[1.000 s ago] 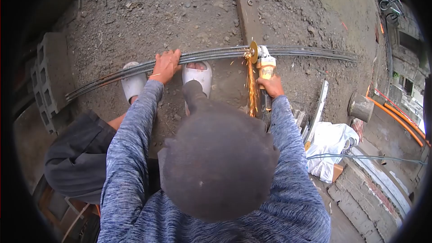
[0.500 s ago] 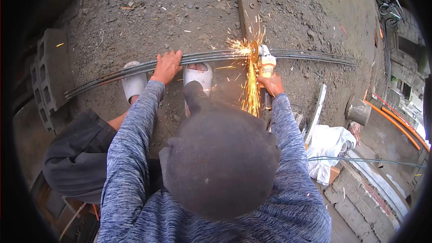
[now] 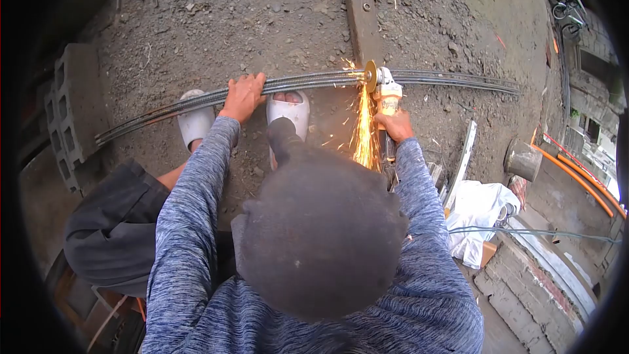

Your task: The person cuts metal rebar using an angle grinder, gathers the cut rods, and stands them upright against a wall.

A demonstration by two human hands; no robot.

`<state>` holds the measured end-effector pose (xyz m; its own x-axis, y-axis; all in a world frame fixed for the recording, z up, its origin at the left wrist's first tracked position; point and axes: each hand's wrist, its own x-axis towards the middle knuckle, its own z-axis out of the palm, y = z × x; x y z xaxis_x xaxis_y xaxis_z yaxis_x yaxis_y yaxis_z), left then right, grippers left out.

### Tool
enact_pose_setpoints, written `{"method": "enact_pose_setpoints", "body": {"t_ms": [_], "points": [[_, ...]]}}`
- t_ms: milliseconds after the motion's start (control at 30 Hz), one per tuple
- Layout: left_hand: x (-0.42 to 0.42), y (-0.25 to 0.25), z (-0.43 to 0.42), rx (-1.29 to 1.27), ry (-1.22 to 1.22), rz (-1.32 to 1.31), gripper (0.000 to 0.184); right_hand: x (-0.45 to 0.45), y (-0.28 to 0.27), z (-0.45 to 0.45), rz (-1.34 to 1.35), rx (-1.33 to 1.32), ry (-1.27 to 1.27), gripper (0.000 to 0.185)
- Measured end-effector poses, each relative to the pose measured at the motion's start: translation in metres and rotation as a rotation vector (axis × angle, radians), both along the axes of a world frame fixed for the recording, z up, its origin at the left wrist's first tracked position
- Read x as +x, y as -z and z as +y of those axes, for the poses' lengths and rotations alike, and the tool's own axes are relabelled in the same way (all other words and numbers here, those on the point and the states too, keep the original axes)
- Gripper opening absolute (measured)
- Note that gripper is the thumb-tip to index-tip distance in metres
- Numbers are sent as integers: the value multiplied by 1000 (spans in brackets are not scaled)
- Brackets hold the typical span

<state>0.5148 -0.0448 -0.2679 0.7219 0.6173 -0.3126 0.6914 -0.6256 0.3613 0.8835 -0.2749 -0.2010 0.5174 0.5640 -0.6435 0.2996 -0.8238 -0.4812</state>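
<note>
A bundle of long steel bars (image 3: 308, 80) lies across the ground from the left to the right. My left hand (image 3: 243, 97) is wrapped over the bars, left of the middle. In my right hand (image 3: 395, 124) is a yellow angle grinder (image 3: 388, 97), held by its body. Its round disc (image 3: 371, 76) touches the bars, and bright sparks (image 3: 365, 132) stream from there toward me. Under the bars near the disc runs a wooden beam (image 3: 359, 13).
A hollow concrete block (image 3: 82, 101) stands at the left. White slippers (image 3: 288, 113) are on my feet, one beside each side of my left hand. At the right are a white bag (image 3: 475, 213), a metal cylinder (image 3: 523, 160) and orange tubes (image 3: 580, 177).
The sparks flared wide around the disc half a second ago and are narrower now. Both hands have kept their grips in nearly the same places.
</note>
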Motion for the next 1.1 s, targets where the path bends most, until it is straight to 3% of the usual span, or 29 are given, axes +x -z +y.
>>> {"method": "enact_pose_setpoints", "body": {"t_ms": [233, 633, 1100], "points": [[-1, 3, 0, -8, 1, 3, 40, -8, -1, -11, 47, -3, 122, 32], [-1, -1, 1, -52, -13, -24, 38, -15, 2, -33, -55, 1, 14, 36], [1, 3, -1, 1, -13, -4, 39, -2, 3, 16, -32, 9, 89, 34]]}}
